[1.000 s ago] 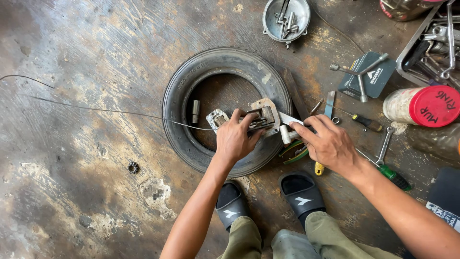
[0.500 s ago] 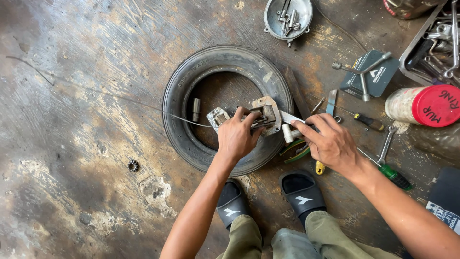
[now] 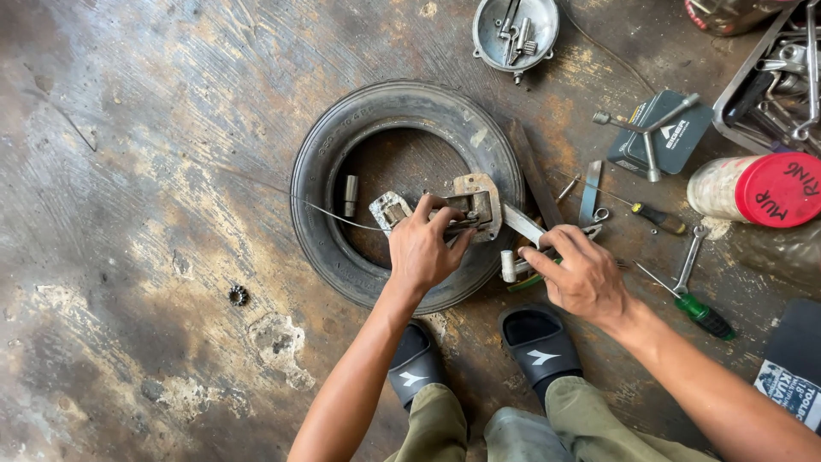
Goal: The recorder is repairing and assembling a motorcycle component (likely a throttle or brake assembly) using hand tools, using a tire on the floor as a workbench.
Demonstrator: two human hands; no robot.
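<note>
Since a second ago, our left hand (image 3: 421, 252) keeps gripping the metal bracket (image 3: 469, 208) mid-frame; our right hand's (image 3: 581, 275) fingers have closed lower on the flat tool (image 3: 523, 224).

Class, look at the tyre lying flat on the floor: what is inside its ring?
Inside the tyre lie a small metal socket and a metal part held by the left hand. That hand covers part of it.
</note>
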